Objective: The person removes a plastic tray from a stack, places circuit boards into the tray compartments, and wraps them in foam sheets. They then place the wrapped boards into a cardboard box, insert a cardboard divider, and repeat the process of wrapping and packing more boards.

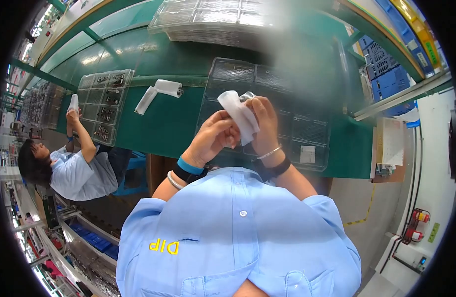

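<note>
A white, soft-looking wrapper (pixel 243 119) hangs between my hands above a clear compartment tray. My left hand (pixel 214 137) is closed on its left side, fingers curled and partly hidden behind it. My right hand (pixel 265 126) is closed at the upper right, its fingertips pinching a small shiny metal part (pixel 247 96) at the wrapper's edge. Whether the part sits inside the wrapper or beside it I cannot tell. Below, the clear tray (pixel 307 126) lies on the green table, with a small white label in its lower right.
Two white wrapped rolls (pixel 146 100) lie left on the green table (pixel 163 126). Beyond them is a clear tray (pixel 89 96) of metal parts, where a co-worker (pixel 84 171) sits holding a white piece. Stacked clear trays (pixel 198 17) stand at the back; blue crates (pixel 386 74) are right.
</note>
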`<act>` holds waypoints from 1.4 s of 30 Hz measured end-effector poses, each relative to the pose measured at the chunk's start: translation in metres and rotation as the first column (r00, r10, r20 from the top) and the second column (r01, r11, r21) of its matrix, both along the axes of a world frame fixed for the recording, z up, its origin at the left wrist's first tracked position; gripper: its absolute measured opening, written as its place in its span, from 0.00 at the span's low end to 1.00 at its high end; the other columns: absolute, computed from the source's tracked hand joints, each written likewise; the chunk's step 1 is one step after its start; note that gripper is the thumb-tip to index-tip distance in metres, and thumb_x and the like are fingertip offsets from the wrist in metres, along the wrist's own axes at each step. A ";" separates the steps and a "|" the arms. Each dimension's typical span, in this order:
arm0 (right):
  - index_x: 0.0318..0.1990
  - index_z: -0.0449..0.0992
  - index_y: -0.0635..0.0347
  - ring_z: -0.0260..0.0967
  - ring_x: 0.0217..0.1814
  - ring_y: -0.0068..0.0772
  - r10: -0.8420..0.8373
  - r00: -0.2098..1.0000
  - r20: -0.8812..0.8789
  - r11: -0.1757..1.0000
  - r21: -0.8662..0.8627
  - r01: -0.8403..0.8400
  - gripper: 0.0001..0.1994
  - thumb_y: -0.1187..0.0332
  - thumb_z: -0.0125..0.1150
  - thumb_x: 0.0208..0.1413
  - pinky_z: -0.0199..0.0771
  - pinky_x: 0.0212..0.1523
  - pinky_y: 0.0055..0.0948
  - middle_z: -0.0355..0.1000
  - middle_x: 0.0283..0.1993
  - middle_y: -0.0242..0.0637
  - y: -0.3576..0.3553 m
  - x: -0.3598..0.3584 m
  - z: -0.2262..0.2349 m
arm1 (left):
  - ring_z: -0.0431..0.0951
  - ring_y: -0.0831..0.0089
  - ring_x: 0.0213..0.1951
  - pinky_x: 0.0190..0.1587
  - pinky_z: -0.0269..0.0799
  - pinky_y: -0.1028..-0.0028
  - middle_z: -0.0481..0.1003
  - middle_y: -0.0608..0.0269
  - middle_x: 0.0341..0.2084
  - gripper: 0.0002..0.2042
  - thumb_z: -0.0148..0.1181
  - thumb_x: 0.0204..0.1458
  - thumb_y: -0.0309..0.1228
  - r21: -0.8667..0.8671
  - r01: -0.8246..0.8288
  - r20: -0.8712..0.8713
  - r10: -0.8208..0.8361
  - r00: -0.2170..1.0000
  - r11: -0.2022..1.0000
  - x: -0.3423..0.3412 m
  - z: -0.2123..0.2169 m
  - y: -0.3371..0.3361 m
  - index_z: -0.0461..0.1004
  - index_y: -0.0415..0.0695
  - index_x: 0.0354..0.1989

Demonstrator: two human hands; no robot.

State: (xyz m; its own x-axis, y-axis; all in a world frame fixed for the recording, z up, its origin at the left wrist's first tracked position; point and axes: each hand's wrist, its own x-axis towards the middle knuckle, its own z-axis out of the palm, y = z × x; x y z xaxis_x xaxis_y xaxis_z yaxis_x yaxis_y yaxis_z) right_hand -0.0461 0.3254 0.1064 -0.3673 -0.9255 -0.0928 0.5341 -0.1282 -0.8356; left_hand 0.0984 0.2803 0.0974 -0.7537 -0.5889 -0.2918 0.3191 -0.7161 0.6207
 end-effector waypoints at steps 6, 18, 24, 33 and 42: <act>0.39 0.73 0.56 0.68 0.38 0.18 0.072 0.988 0.135 0.997 -0.032 -0.068 0.07 0.64 0.55 0.60 0.69 0.42 0.19 0.72 0.35 0.28 -0.004 0.007 -0.008 | 0.75 0.72 0.41 0.40 0.74 0.73 0.72 0.61 0.41 0.22 0.61 0.53 0.33 -0.006 -0.082 -0.041 0.081 0.996 0.997 -0.004 -0.012 0.003 0.62 0.43 0.54; 0.43 0.75 0.59 0.67 0.50 0.34 -0.131 0.438 -0.889 0.991 -0.132 0.027 0.11 0.67 0.60 0.54 0.68 0.47 0.31 0.69 0.47 0.35 -0.001 0.015 -0.048 | 0.74 0.69 0.46 0.46 0.74 0.68 0.70 0.59 0.46 0.23 0.58 0.55 0.36 -0.095 -0.035 0.163 0.050 0.985 0.995 0.008 -0.014 -0.016 0.61 0.40 0.55; 0.51 0.73 0.55 0.61 0.58 0.42 -0.098 -0.006 -0.995 0.995 -0.098 0.019 0.17 0.62 0.59 0.54 0.60 0.56 0.40 0.67 0.52 0.38 0.021 0.018 -0.038 | 0.75 0.70 0.43 0.44 0.74 0.72 0.71 0.60 0.44 0.19 0.54 0.57 0.37 0.066 0.081 0.069 -0.086 0.994 0.994 0.009 -0.031 -0.029 0.64 0.40 0.53; 0.56 0.67 0.55 0.60 0.59 0.30 -0.193 0.859 -0.473 0.925 0.204 0.320 0.20 0.61 0.58 0.58 0.65 0.54 0.30 0.67 0.53 0.37 0.099 -0.002 -0.055 | 0.75 0.75 0.41 0.42 0.71 0.78 0.73 0.63 0.41 0.14 0.51 0.60 0.32 -0.315 0.197 0.401 -0.057 0.914 0.929 -0.044 -0.040 0.016 0.68 0.41 0.51; 0.49 0.68 0.57 0.67 0.46 0.25 -0.610 0.783 -0.125 0.604 0.567 0.561 0.15 0.64 0.56 0.56 0.72 0.45 0.28 0.70 0.41 0.33 0.278 -0.076 -0.146 | 0.74 0.77 0.38 0.38 0.70 0.79 0.75 0.63 0.39 0.14 0.51 0.59 0.30 -0.265 0.607 0.469 -0.450 0.760 0.749 -0.097 -0.050 0.061 0.68 0.41 0.52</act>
